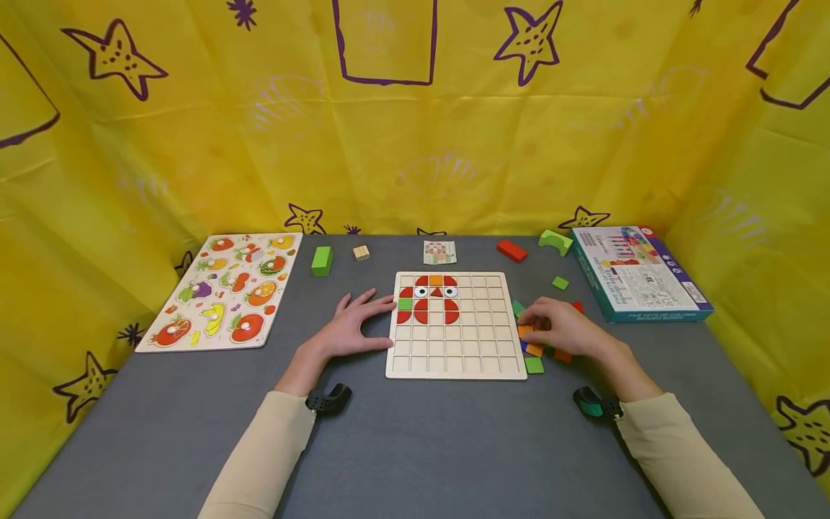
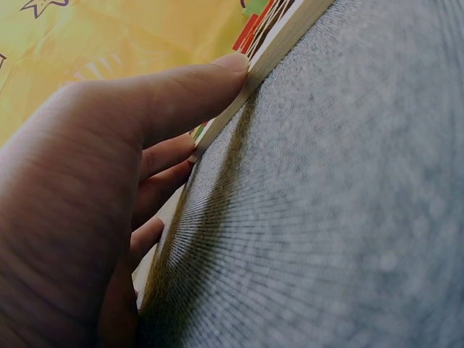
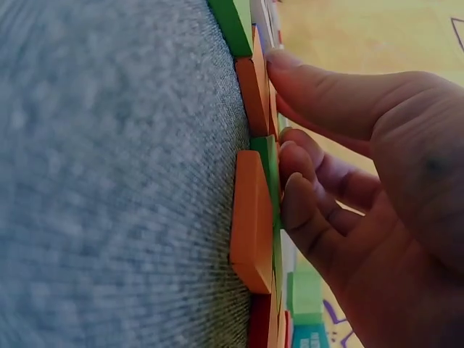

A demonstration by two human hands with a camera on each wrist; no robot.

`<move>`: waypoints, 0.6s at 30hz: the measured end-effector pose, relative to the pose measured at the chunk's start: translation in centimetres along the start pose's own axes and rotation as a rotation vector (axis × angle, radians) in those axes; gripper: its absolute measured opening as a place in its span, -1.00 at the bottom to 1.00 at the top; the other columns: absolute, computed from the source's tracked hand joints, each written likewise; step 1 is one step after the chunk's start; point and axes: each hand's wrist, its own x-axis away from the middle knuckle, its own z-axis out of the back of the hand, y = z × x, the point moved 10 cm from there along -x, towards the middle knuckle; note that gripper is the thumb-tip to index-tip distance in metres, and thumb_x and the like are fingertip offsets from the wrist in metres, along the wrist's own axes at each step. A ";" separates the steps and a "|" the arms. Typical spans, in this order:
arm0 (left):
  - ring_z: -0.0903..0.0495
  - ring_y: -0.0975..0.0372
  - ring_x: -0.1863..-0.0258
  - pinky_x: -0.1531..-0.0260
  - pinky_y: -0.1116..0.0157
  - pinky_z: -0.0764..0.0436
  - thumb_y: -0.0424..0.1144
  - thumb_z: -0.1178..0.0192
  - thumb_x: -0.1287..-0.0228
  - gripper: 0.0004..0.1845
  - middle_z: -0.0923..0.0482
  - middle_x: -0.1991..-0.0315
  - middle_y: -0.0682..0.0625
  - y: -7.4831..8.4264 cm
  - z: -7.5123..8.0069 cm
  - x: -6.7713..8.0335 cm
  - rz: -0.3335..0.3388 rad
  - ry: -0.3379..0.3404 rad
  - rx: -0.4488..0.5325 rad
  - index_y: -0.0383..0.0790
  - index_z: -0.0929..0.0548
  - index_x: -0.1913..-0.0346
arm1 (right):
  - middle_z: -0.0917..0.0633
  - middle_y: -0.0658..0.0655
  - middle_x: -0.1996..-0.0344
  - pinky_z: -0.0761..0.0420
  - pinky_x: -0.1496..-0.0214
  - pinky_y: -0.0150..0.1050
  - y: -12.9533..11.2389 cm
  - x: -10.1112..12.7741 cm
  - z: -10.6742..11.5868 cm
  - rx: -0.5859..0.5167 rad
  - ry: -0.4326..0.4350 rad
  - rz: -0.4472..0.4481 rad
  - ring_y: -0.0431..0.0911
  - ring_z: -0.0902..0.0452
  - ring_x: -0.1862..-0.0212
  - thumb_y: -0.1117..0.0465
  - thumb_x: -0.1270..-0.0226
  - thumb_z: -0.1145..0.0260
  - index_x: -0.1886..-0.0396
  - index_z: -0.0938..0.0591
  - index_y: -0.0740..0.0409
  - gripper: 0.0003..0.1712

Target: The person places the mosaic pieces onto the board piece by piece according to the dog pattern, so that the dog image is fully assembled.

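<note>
A wooden grid board lies in the middle of the grey table, with red, orange and green tiles forming an owl-like face in its upper left. My left hand rests flat on the table with straight fingers. Its thumb touches the board's left edge. Right of the board, my right hand hovers low over a small pile of loose tiles. Its fingertips touch an orange tile and a green one; another orange tile lies beside them. No tile is lifted.
A fruit peg puzzle lies at the left. Near the back are a green block, a small wooden cube, a pattern card, a red block and a green arch. A game box sits right. Yellow cloth walls surround the table.
</note>
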 end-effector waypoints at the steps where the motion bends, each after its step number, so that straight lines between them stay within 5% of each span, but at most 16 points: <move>1: 0.06 -0.05 -0.57 -0.40 -0.26 0.32 0.14 -0.41 -0.17 -0.17 -0.27 -0.51 0.03 0.0 0.0 0.0 0.002 0.000 -0.001 -0.08 -0.45 -0.48 | -0.60 0.03 0.24 -0.54 0.20 -0.21 0.0 0.0 0.0 0.003 -0.001 -0.003 -0.11 -0.47 0.25 0.24 -0.28 -0.49 0.07 -0.74 0.24 -0.74; 18: 0.06 -0.06 -0.57 -0.40 -0.26 0.32 0.14 -0.42 -0.17 -0.17 -0.28 -0.51 0.02 0.0 -0.1 0.0 0.006 -0.004 0.011 -0.08 -0.45 -0.47 | -0.58 0.00 0.32 -0.55 0.21 -0.21 -0.9 -0.2 0.0 0.013 0.031 0.033 -0.12 -0.46 0.29 0.36 -0.27 -0.46 0.19 -0.67 0.17 -0.85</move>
